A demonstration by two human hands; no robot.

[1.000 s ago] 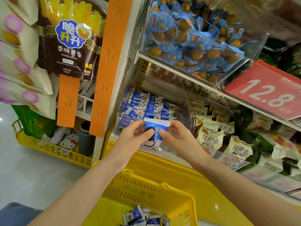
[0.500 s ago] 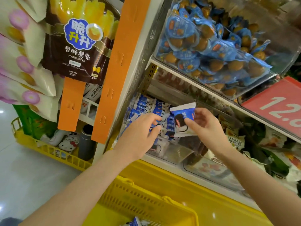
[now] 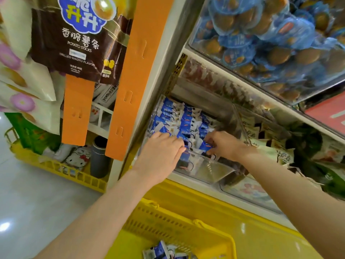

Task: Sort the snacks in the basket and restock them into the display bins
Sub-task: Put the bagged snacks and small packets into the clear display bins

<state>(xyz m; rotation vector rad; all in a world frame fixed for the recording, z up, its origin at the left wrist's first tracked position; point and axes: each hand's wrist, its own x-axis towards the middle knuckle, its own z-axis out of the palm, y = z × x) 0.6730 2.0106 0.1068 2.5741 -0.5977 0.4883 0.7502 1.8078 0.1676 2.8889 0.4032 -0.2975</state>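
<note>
Currently mid-restock, at the placement step. Right hand (image 3: 224,144) pinches one blue-white packet (image 3: 206,146) between thumb and fingers, low at the front of the clear bin (image 3: 214,171), touching the stock (image 3: 179,118) already there. Left hand (image 3: 160,157) lies flat with fingers straight, pressing on that stock just beside the packet.

My read on the next move: seat the packet in line, release, go to the basket (image 3: 168,221) below for another. It needs a gap held open at the front, since upright packets could tip.

Counts:
- two hands
- one bin in work
- one basket
- stock: roughly three rows, too overlapped to count
- leftovers (image 3: 158,252) in basket: at least two, the rest cut off by the frame edge
</note>
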